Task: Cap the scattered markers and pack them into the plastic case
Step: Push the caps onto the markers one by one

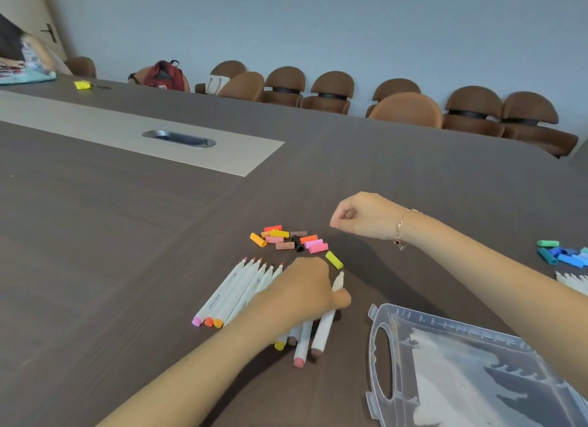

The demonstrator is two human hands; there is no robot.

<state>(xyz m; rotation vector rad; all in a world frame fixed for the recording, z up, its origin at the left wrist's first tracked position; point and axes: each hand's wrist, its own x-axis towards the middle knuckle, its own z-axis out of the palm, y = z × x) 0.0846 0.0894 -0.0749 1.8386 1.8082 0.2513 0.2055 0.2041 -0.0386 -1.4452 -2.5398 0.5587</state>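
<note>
Head view: on the dark bench [127, 235], the left hand [305, 290] has its grip closed round an uncapped white marker [327, 318] just left of the clear plastic case [445, 337]. Loose caps [291, 239] lie beyond the case. The right hand [366, 216] hovers above them, fingers curled, holding nothing visible.

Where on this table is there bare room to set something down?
Bare dark table lies left of the uncapped markers, out to the light inlay strip. Another bare patch lies beyond the right hand. It is crowded between the warm-coloured caps, left hand and plastic case.
</note>
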